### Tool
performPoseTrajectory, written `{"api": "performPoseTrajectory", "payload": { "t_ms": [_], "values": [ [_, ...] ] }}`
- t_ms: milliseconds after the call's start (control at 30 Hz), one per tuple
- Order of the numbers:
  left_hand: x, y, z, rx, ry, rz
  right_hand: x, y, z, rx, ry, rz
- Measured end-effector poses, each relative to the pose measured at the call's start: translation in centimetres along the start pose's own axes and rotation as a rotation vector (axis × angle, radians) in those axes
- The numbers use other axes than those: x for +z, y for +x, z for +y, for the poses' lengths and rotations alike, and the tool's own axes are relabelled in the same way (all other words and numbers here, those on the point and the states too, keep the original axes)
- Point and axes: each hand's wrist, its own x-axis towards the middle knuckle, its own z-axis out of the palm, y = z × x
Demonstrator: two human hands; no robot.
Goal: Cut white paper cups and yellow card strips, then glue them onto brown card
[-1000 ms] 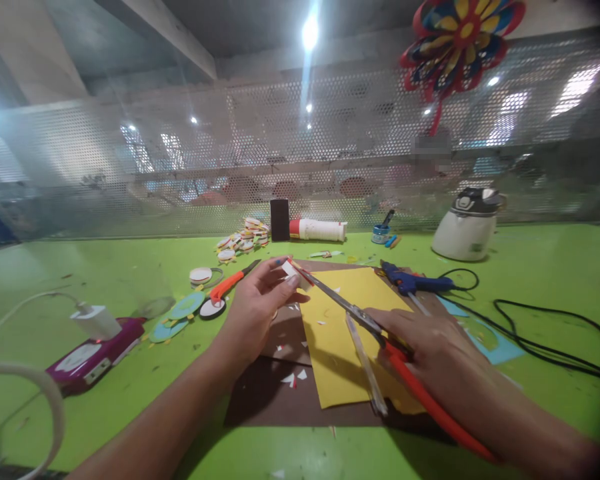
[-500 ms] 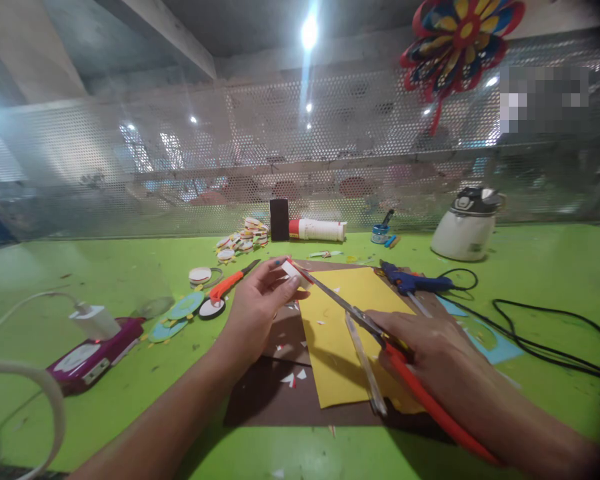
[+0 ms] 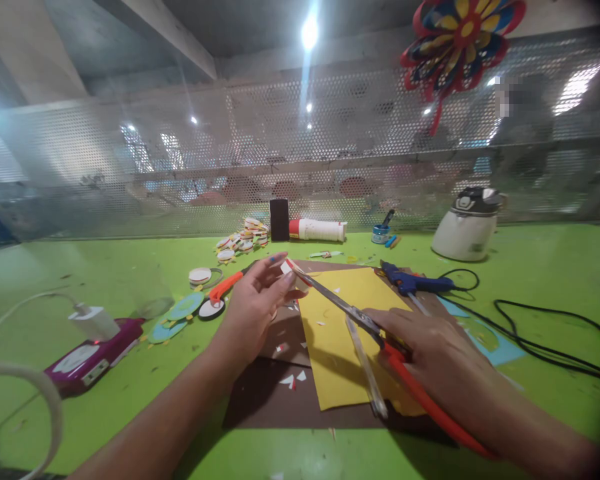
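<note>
Between the thumb and fingers of my left hand (image 3: 254, 308) is a small white paper piece (image 3: 287, 267) with a red edge. My right hand (image 3: 425, 350) grips the red handles of a pair of scissors (image 3: 337, 300). The blade tips meet the paper piece right at my left fingertips. Beneath both hands lies a yellow sheet (image 3: 337, 373) on top of brown card (image 3: 260, 400). White and red paper scraps (image 3: 291, 379) are scattered there. A clear glue stick (image 3: 366, 367) rests on the yellow sheet, below the scissors.
A blue glue gun (image 3: 415, 280) with a black cord lies on the right, near a white kettle (image 3: 465, 227). On the left are a purple power strip (image 3: 95, 353), an orange cutter (image 3: 226, 287) and light-blue paper rings (image 3: 185, 305). Stacked paper cups (image 3: 323, 230) lie at the back.
The paper piece has turned slightly in my left fingers, and the scissor tips have shifted a little left along it. My right hand has barely moved.
</note>
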Motion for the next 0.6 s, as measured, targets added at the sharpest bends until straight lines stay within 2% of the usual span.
{"api": "performPoseTrajectory", "payload": {
  "t_ms": [600],
  "values": [
    [-0.07,-0.07,-0.67,0.060,0.110,0.011,-0.38,-0.24,-0.96,0.055,0.122,-0.014]
  ]
}}
